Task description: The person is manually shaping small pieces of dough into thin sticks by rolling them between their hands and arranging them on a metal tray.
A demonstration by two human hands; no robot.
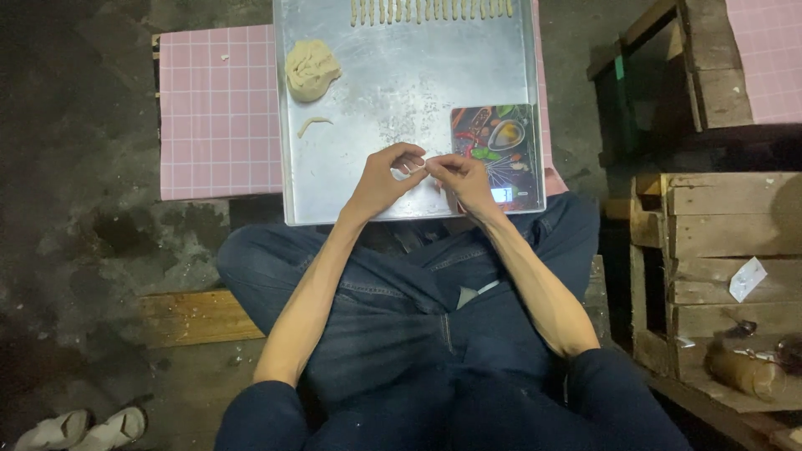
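Both hands are meeting over the metal tray: the left hand and right hand are pinching a small dough piece between fingertips. The dough lump is lying beyond, up-left, nearer the left hand, with a digital scale beside the right.

Dough lump top-left on tray, scale btm-right (tray on table), strips along far edge

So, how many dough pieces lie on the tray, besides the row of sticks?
2: a big lump at the tray's upper left, a small strip just below it. The left hand and right hand may hide another.
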